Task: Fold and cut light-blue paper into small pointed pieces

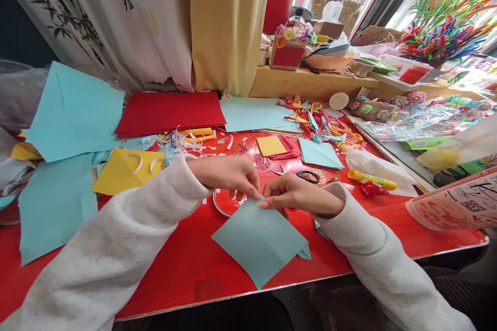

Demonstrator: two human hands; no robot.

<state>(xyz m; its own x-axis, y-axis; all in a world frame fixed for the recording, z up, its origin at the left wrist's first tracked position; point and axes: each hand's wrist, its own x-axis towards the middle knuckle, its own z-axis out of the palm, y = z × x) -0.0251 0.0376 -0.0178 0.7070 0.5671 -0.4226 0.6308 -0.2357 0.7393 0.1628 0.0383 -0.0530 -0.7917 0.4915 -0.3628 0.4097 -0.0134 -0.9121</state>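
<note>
A square sheet of light blue paper (261, 245) is tilted up in front of me, one corner pointing away and one toward the table's front edge. My left hand (233, 171) pinches its far corner between thumb and fingers. Right beside it, my right hand (293, 195) pinches the same corner, thumb on top. A small folded blue piece (305, 252) peeks out under the sheet's right side. Partly hidden behind the left hand and sheet lies a round, white-rimmed object (219, 208). Black-handled scissors (308, 176) rest just beyond my right hand.
Blue squares (320, 153), a yellow square (271, 146) and a red stack (171, 111) lie farther back. A yellow glue stick (371, 180) and a large printed cup (454, 201) are on the right. Yellow paper (126, 169) and blue sheets (58, 207) cover the left.
</note>
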